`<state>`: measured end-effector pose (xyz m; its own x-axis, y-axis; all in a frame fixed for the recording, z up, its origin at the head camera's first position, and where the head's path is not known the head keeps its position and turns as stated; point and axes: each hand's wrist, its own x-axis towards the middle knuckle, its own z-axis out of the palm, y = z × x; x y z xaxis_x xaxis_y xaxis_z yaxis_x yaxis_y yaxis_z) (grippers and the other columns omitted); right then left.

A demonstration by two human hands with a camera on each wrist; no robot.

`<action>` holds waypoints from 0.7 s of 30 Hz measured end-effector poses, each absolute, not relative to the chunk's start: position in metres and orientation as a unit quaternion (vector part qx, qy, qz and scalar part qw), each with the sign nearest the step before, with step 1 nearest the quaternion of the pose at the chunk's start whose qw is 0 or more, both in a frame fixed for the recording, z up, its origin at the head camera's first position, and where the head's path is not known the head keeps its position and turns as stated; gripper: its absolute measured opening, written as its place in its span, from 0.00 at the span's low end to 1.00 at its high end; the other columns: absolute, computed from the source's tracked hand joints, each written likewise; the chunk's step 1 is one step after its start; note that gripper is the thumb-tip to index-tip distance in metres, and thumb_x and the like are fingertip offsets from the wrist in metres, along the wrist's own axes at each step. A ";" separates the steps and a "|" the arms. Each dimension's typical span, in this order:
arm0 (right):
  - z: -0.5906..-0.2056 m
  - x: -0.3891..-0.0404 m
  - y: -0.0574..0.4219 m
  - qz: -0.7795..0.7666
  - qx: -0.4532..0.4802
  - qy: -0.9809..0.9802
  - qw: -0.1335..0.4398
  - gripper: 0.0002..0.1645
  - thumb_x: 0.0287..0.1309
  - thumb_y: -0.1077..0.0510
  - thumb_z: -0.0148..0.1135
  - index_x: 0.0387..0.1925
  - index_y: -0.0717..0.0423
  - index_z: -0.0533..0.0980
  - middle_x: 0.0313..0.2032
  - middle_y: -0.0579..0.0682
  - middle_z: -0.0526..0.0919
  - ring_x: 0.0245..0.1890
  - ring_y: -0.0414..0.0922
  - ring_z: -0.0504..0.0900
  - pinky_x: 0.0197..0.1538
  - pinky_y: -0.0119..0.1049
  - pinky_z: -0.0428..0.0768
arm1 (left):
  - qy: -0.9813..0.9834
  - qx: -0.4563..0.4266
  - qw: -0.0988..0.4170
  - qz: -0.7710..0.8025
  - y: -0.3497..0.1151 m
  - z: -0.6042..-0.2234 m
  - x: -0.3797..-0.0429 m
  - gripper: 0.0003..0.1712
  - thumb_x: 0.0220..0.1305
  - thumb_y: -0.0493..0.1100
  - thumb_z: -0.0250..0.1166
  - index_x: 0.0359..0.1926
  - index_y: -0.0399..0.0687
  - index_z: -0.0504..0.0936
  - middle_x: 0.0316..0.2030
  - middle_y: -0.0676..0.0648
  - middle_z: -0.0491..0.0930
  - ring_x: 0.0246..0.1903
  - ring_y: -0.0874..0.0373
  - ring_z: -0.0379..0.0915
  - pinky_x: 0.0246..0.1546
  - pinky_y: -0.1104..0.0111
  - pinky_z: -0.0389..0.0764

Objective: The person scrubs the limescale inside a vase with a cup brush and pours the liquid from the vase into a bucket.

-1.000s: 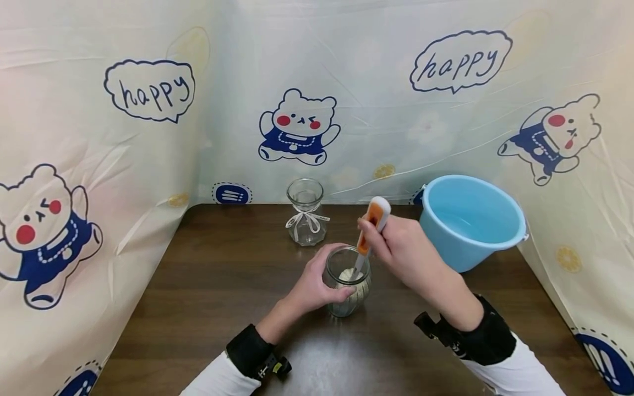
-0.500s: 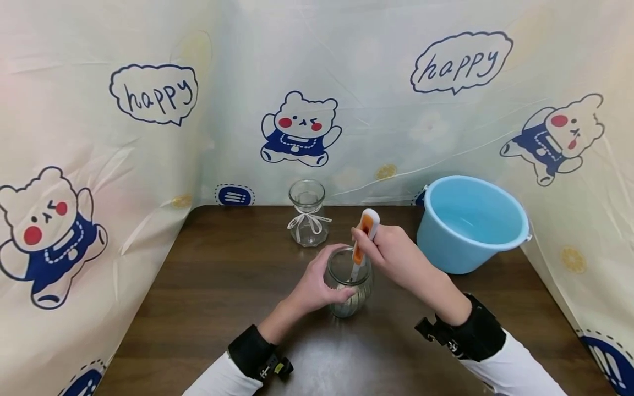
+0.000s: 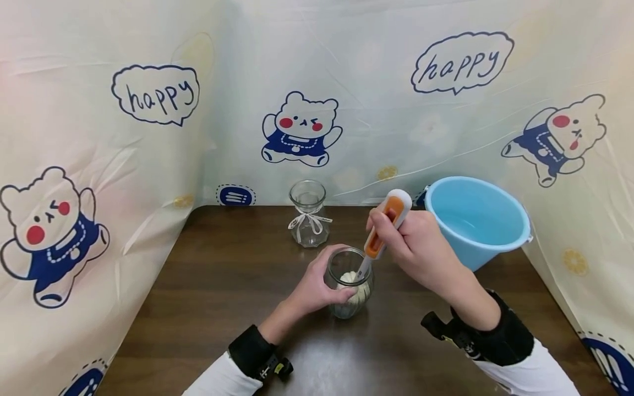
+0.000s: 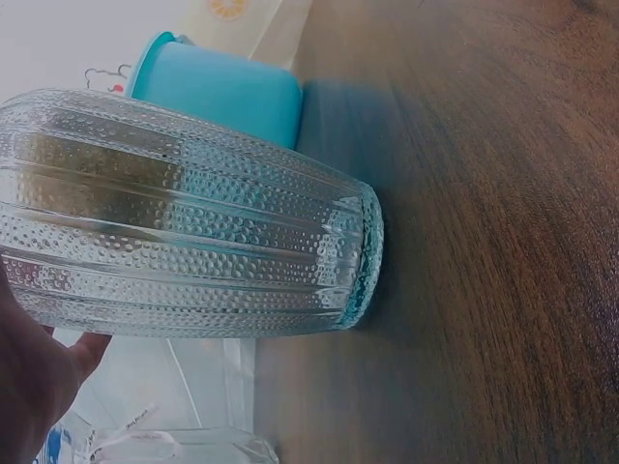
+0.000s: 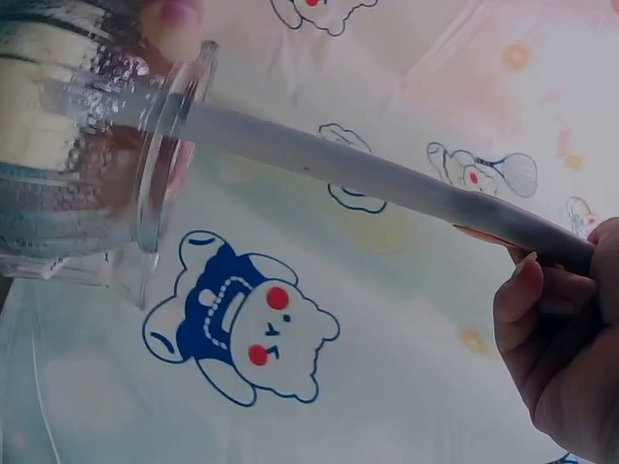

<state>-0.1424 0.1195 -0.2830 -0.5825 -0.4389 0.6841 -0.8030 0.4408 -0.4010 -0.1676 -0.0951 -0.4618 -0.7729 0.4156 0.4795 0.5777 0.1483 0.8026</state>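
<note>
My left hand [image 3: 317, 281] grips a clear ribbed glass jar [image 3: 345, 312] round its upper part, thumb on the near side. In the left wrist view the jar's base meets the table. My right hand [image 3: 423, 247] holds a sponge bottle brush by its orange and white handle [image 3: 388, 223], which leans to the right over the mouth. The brush's pale, ribbed head [image 3: 349, 278] sits inside the jar, in its upper half. From the right wrist, the brush's long grey shaft [image 5: 319, 159] passes through the jar's rim.
A glass vase [image 3: 308, 236] with a white bow round its neck stands behind the jar. At the back right is a light blue bucket [image 3: 475, 220]. A printed curtain [image 3: 371, 82] surrounds the brown wooden table [image 3: 198, 308].
The right hand first lowered the brush deeper into the jar, then drew it up and right, so the handle now leans more. The left hand keeps its grip on the jar.
</note>
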 end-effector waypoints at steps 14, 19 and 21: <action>-0.334 -0.158 0.094 0.365 0.345 -0.853 0.144 0.17 0.75 0.60 0.57 0.30 0.61 0.84 0.20 0.44 0.78 0.23 0.38 0.76 0.25 0.30 0.77 | -0.762 -0.319 0.067 -0.559 -0.097 -0.462 -0.166 0.46 0.50 0.44 0.80 0.70 0.46 0.71 0.62 0.45 0.77 0.59 0.50 0.75 0.61 0.48 0.77; -0.317 -0.156 0.100 0.389 0.364 -0.824 0.193 0.23 0.81 0.54 0.50 0.32 0.58 0.83 0.25 0.46 0.82 0.25 0.37 0.81 0.28 0.32 0.81 | -0.759 -0.325 0.075 -0.560 -0.097 -0.462 -0.167 0.46 0.49 0.44 0.80 0.69 0.46 0.71 0.60 0.44 0.78 0.57 0.46 0.76 0.59 0.53 0.79; -0.307 -0.152 0.103 0.401 0.361 -0.812 0.221 0.24 0.82 0.50 0.47 0.32 0.56 0.82 0.26 0.45 0.83 0.24 0.38 0.81 0.30 0.33 0.82 | -0.758 -0.326 0.076 -0.559 -0.097 -0.462 -0.167 0.45 0.49 0.44 0.80 0.68 0.46 0.71 0.60 0.44 0.78 0.57 0.46 0.76 0.58 0.55 0.79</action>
<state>-0.1524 0.1030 -0.3074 -0.6424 -0.4091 0.6480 -0.7633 0.4174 -0.4932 -0.1672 -0.0972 -0.4622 -0.7752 0.4097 0.4808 0.5805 0.1618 0.7980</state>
